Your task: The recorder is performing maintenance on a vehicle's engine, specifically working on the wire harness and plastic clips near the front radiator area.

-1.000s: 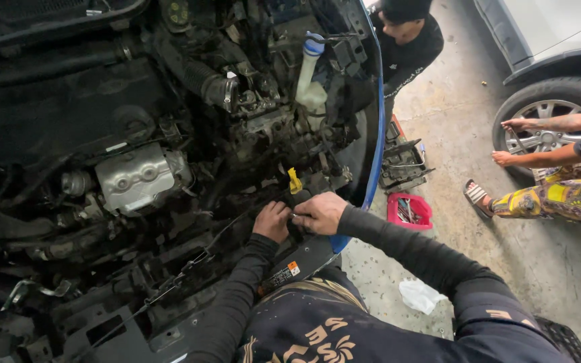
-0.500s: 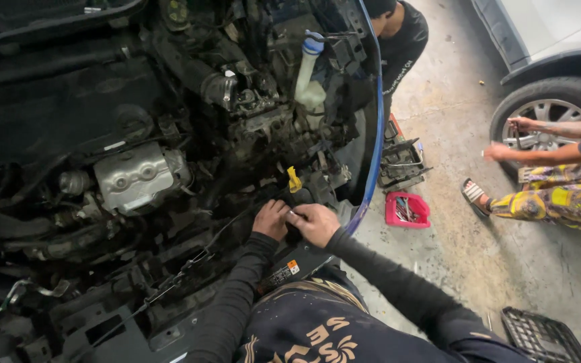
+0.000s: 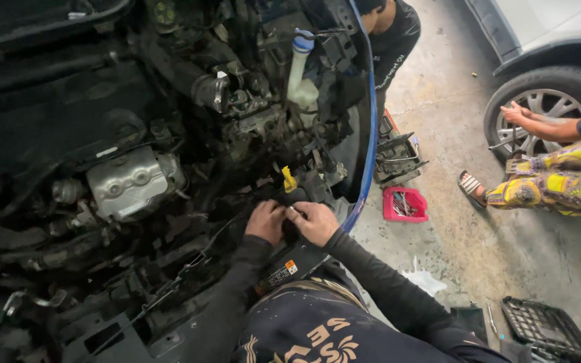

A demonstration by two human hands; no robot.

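Where both hands (image 3: 292, 222) meet, black engine-bay part (image 3: 295, 197) just below yellow dipstick handle (image 3: 289, 180).

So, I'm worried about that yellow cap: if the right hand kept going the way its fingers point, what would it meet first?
Probably the left hand first: the right hand points left toward it, across a dark part between them. The yellow cap sits above that line, though depth is unclear.

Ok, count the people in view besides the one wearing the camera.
2. One in a black shirt stands at the car's front corner, top centre. One in patterned yellow trousers crouches at the right by the white car's wheel. Others may be out of frame.
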